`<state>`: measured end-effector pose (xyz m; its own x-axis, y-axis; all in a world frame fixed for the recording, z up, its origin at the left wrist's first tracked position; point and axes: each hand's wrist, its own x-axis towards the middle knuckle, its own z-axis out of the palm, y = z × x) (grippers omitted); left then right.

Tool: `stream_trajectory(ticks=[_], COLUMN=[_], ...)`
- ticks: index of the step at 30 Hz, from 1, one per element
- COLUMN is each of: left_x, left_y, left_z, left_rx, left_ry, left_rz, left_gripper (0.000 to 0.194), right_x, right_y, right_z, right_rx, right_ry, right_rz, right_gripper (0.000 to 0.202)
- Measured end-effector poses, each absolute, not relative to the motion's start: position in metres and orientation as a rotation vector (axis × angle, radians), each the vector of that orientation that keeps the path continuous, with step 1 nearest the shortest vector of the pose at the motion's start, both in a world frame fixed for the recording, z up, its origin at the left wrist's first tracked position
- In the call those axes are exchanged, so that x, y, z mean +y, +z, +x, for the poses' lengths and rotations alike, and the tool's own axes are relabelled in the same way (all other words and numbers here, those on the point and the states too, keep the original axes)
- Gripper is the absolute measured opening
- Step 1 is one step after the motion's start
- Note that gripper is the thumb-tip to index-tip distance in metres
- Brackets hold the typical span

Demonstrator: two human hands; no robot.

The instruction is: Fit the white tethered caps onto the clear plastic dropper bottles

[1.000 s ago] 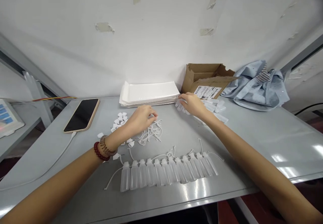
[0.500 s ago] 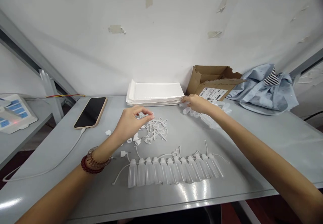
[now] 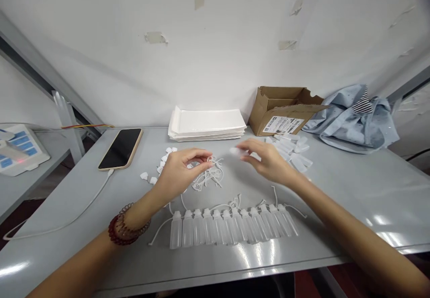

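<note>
1. Nearest on the grey surface (image 3: 352, 179) lies the row of bottles (image 3: 218, 230), side by side, with white cords at their necks.
2. Just beyond the row's middle is the tangle of loose cords (image 3: 203, 182). The left hand (image 3: 174, 168) is over it, its grip pinched almost closed; whether it holds a cord, I cannot tell.
3. Beyond the row's right half, the right hand (image 3: 268, 161) has just come away from the loose bottles (image 3: 301, 162). Its grip is narrow, on a blurred bottle (image 3: 237, 152). So this bottle is now apart from its pile, near the left hand.
4. Beyond the row's left end are white caps (image 3: 144, 175).
5. Farthest beyond the row stand the white stack (image 3: 210, 121) and the carton (image 3: 284, 125).
</note>
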<state>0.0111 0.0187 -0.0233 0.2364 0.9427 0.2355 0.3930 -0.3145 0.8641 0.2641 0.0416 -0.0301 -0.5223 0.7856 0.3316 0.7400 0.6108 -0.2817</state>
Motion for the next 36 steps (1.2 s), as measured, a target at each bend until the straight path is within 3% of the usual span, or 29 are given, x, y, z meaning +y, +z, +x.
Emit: stream_trajectory(ticks=[5, 16, 21, 27, 33, 36], left_x=[0.009, 0.0, 0.0, 0.001, -0.003, -0.004], left_y=[-0.026, -0.034, -0.035, -0.029, -0.019, -0.018], left_z=[0.02, 0.029, 0.03, 0.029, 0.027, 0.028], left_rx=[1.096, 1.0, 0.966, 0.991, 1.116, 1.106], left_ry=[1.103, 1.145, 1.162, 0.985, 0.984, 0.959], left_rz=[1.812, 1.861, 1.987, 1.916, 2.107, 2.145], left_gripper=[0.017, 0.009, 0.011, 0.012, 0.035, 0.03], right_x=[0.015, -0.001, -0.006, -0.01, -0.008, -0.008], right_y=[-0.048, -0.047, -0.046, -0.04, -0.036, -0.036], right_z=[0.243, 0.234, 0.231, 0.228, 0.232, 0.234], right_rx=[-2.246, -2.246, -2.228, -2.087, -2.034, -2.043], right_ry=[0.232, 0.283, 0.319, 0.619, 0.676, 0.683], right_rz=[-0.836, -0.743, -0.743, -0.862, -0.91, -0.882], right_gripper=[0.02, 0.03, 0.029, 0.019, 0.021, 0.021])
